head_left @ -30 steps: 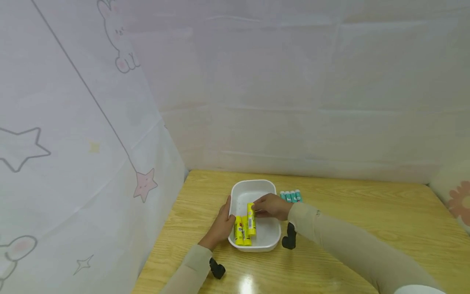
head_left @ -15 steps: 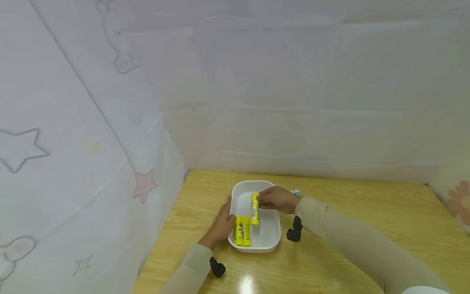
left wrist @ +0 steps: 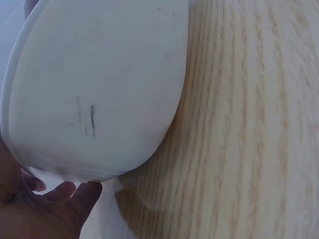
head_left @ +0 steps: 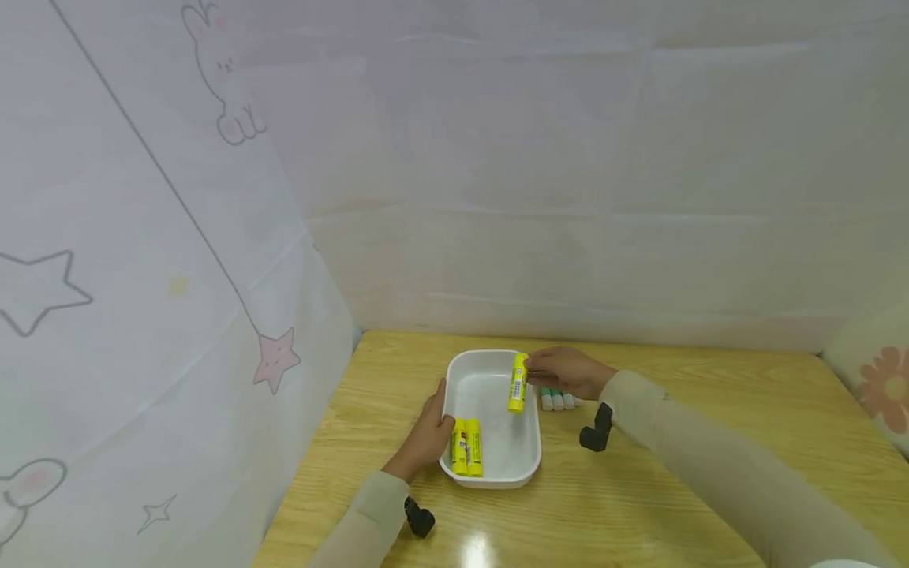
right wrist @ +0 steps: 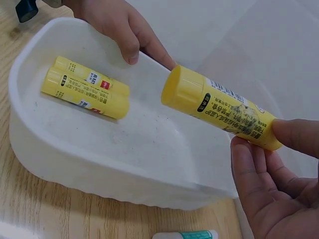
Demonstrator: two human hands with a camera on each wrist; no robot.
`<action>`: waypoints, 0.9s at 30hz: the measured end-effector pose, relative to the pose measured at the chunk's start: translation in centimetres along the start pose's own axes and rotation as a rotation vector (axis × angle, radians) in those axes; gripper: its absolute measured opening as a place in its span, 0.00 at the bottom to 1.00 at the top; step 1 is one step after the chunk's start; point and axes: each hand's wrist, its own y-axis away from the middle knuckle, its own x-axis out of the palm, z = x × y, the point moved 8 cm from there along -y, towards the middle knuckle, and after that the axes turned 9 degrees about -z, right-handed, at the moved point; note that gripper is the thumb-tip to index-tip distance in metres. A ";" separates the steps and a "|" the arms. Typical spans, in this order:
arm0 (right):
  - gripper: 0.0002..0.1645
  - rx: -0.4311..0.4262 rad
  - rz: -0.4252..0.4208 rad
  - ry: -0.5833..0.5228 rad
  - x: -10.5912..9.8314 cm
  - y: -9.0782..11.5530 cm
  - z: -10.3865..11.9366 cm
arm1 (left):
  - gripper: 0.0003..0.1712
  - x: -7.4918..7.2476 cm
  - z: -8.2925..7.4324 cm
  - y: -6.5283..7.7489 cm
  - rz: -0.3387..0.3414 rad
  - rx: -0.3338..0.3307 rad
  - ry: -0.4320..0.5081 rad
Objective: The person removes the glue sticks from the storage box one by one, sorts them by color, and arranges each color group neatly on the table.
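My right hand (head_left: 568, 371) pinches a yellow glue stick (head_left: 518, 384) by one end, between thumb and fingers, in the air over the right side of a white plastic tub (head_left: 497, 410). Two more yellow glue sticks (right wrist: 87, 88) lie side by side inside the tub, in its near left corner. My left hand (head_left: 426, 438) grips the tub's left wall, with the thumb over the rim and the fingers along the outside. The left wrist view shows fingertips against the tub's outer wall (left wrist: 99, 89).
Several teal-and-white sticks (head_left: 557, 401) lie in a row on the wooden table (head_left: 682, 450), right of the tub and partly hidden by my right hand. A printed cloth (head_left: 511, 189) hangs behind the table, and another stands along its left side.
My right hand has lifted the yellow glue stick away from the other two and carried it rightward and farther back. My left hand has stayed on the tub.
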 end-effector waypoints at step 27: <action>0.23 0.042 -0.011 0.074 -4.7 1.8 -5.5 | 0.41 0.2 -0.8 0.1 -0.002 -0.006 -0.050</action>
